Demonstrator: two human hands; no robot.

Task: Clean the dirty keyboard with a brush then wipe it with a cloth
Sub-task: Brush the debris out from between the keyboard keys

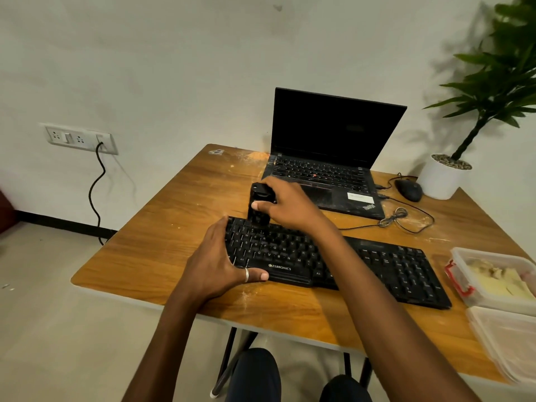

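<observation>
A black keyboard (377, 262) lies slanted across the wooden table (162, 227). My right hand (287, 201) grips a stubby black brush (258, 207), thumb on its side, and the bristles stand on the keyboard's top-left keys. My left hand (220, 262) grips the keyboard's left end, thumb with a ring along its front edge. No cloth shows in view.
An open black laptop (333, 158) sits behind the keyboard, with a black mouse (409, 190) and looped cable (397, 217) to its right. A potted plant (443, 175) stands at the back right corner. Two clear plastic containers (493, 280) sit at the right edge. Pale dust marks the tabletop.
</observation>
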